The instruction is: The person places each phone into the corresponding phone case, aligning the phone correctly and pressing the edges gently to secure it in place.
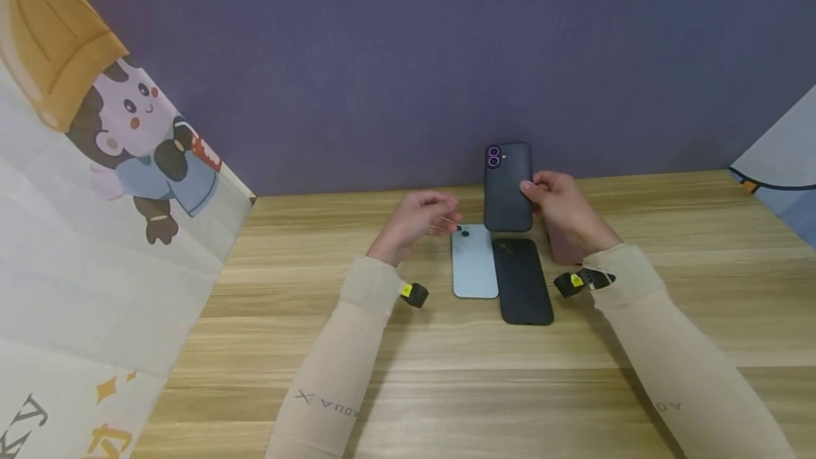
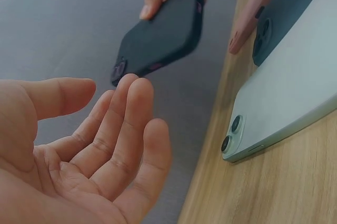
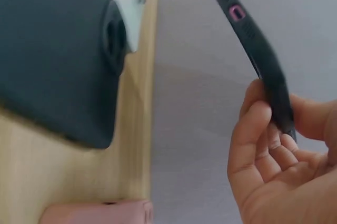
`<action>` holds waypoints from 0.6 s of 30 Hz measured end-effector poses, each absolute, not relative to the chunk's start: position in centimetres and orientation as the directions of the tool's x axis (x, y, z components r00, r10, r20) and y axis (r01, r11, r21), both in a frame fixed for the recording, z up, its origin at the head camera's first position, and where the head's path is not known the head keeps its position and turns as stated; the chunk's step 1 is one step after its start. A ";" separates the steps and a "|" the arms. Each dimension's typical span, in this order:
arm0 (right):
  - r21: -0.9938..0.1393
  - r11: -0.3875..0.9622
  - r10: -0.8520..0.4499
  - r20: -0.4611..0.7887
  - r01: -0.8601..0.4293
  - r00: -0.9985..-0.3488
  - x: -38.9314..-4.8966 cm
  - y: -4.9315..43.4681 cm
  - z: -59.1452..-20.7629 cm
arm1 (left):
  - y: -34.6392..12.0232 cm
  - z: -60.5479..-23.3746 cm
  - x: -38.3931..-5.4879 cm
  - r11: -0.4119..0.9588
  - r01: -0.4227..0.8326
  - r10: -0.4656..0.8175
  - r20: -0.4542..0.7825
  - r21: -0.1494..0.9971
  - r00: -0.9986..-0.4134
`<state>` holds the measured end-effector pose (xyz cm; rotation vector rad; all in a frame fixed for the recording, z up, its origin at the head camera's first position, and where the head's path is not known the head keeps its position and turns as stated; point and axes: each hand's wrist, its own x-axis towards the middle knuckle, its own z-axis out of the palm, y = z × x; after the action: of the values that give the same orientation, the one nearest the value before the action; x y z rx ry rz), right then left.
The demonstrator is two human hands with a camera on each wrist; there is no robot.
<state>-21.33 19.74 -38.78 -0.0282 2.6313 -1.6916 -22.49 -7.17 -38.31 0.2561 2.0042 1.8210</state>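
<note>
My right hand (image 1: 561, 205) pinches a dark-cased phone (image 1: 508, 186) by one side edge, thumb on its back and fingers behind. The phone is held up above the table, its two purple-ringed lenses at the upper left. In the right wrist view its narrow end shows a pink-rimmed port (image 3: 237, 13). My left hand (image 1: 421, 222) hovers to the left with loosely bent fingers and holds nothing. In the left wrist view its fingertips (image 2: 139, 95) overlap the held phone's camera end. Below lie a pale mint phone (image 1: 474, 264) and a black-cased phone (image 1: 525, 282), side by side with backs up.
A pink phone (image 1: 564, 245) lies on the wooden table (image 1: 446, 381), partly hidden under my right hand. A dark blue-grey wall panel (image 1: 382, 69) rises behind the table's far edge. At the left stands a white sheet (image 1: 159, 289) with a cartoon figure.
</note>
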 end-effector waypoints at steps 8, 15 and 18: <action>-0.913 0.406 0.062 -0.015 0.039 -0.998 -22.1 20.7 -40.5 | -7.0 -38.5 -22.5 0.123 -0.145 0.389 -0.182 0.982 -0.903; -0.924 0.372 0.066 -0.066 0.086 -0.996 -22.6 21.7 -42.1 | -6.9 -38.4 -22.4 0.139 -0.142 0.388 -0.185 0.980 -0.903; -0.948 0.296 0.046 -0.104 0.113 -0.994 -22.8 21.9 -42.5 | -6.9 -38.4 -22.3 0.149 -0.140 0.391 -0.188 0.979 -0.901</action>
<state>-22.77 21.86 -42.54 0.1521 2.4827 -1.8240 -22.34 -6.93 -38.37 0.2397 2.0335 1.8026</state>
